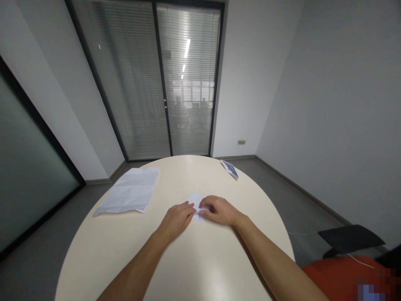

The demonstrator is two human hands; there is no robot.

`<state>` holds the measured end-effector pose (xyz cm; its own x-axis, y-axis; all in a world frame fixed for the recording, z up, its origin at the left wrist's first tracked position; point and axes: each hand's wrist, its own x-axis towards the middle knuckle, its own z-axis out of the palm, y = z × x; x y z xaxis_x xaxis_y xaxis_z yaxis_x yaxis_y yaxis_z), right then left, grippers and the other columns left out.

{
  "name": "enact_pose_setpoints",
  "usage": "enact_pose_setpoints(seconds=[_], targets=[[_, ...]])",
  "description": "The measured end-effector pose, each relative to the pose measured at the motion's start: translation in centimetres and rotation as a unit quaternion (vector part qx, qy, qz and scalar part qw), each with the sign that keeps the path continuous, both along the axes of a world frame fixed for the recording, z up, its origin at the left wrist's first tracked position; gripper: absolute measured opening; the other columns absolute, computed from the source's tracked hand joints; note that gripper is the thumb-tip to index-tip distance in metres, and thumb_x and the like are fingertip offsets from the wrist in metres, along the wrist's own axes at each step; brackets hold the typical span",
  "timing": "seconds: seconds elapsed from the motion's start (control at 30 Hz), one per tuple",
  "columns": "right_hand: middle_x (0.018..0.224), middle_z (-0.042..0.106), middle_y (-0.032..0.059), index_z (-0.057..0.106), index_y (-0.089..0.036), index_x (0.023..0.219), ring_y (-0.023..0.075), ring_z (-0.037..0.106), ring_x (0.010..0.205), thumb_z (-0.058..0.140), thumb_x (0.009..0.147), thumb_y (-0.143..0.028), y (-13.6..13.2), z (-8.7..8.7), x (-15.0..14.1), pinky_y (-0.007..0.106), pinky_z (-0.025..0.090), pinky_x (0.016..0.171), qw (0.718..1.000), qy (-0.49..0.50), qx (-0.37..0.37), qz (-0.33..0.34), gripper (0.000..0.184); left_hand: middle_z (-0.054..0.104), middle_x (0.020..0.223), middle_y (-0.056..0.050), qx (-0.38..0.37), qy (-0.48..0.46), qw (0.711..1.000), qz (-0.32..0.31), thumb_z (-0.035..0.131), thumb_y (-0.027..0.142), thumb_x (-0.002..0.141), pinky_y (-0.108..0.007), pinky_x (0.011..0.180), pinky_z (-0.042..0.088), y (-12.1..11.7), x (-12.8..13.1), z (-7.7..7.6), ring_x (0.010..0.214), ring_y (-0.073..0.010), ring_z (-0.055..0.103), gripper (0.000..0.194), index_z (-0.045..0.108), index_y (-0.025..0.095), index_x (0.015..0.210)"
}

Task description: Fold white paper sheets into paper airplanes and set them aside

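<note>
A small folded piece of white paper (195,196) lies on the table in front of me, partly covered by my fingers. My left hand (179,217) rests at its left side, fingertips and thumb closed on the paper's near part. From the right, my right hand (219,210) curls over the same piece, with thumb and bent fingers at its right edge. The paper's right part is hidden under that hand. Its exact folds are too small to make out.
The round cream table (188,175) carries a stack of creased white sheets (131,190) at the left. A folded printed paper (230,169) lies near the far right edge. At the lower right stand a red chair (332,271) and a dark flat panel (351,238).
</note>
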<state>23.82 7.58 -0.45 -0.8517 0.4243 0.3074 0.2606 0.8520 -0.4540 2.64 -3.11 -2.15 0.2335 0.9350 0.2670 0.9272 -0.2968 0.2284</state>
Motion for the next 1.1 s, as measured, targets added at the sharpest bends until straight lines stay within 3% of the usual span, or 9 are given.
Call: enact_pose_setpoints(seconds=[0.2,0.33,0.6,0.87,1.1], targets=[[0.103,0.073,0.0059,0.071,-0.021,0.108,0.0203,0.065,0.087,0.069,0.084,-0.037,0.4,0.0,0.4,0.029,0.048,0.077,1.0,-0.016,-0.008,-0.015,0.029,0.077,0.104,-0.002,-0.005,-0.035,0.998,0.045,0.046,0.027,0.101,-0.027,0.086,0.052,0.0,0.1,0.3,0.096,-0.0187,0.071,0.027,0.072,0.027,0.106],[0.097,0.074,0.0058,0.074,-0.021,0.104,0.0196,0.066,0.085,0.061,0.091,-0.033,1.0,-0.5,0.6,0.028,0.048,0.077,0.999,-0.017,-0.01,-0.044,0.022,0.077,0.103,-0.001,-0.007,-0.036,0.997,0.073,0.045,0.027,0.101,-0.026,0.081,0.05,0.0,0.3,0.5,0.093,-0.0184,0.071,0.027,0.071,0.029,0.107],[0.095,0.075,0.0065,0.073,-0.021,0.106,0.0193,0.067,0.083,0.05,0.098,-0.031,1.2,-1.0,0.2,0.028,0.047,0.075,0.998,-0.009,-0.022,-0.05,0.026,0.077,0.1,-0.003,0.002,-0.037,0.992,0.123,0.044,0.027,0.102,-0.026,0.076,0.05,-0.1,0.4,0.8,0.087,-0.0192,0.072,0.027,0.07,0.026,0.108],[0.117,0.073,0.0071,0.069,-0.022,0.12,0.0223,0.068,0.101,0.047,0.097,-0.023,1.4,-1.4,0.0,0.033,0.05,0.089,0.997,0.032,-0.051,-0.048,0.032,0.076,0.108,-0.003,0.034,-0.093,0.987,0.125,0.044,0.025,0.1,-0.029,0.083,0.052,0.2,0.2,0.1,0.095,-0.02,0.071,0.028,0.07,0.024,0.109],[0.122,0.072,0.0074,0.067,-0.024,0.128,0.0241,0.066,0.107,0.046,0.095,-0.018,1.4,-1.9,-0.4,0.036,0.049,0.094,0.998,0.03,-0.03,-0.045,0.04,0.072,0.114,-0.006,0.03,-0.081,0.987,0.137,0.045,0.021,0.098,-0.033,0.091,0.051,0.4,0.3,-0.4,0.105,-0.0215,0.065,0.028,0.065,0.022,0.118]])
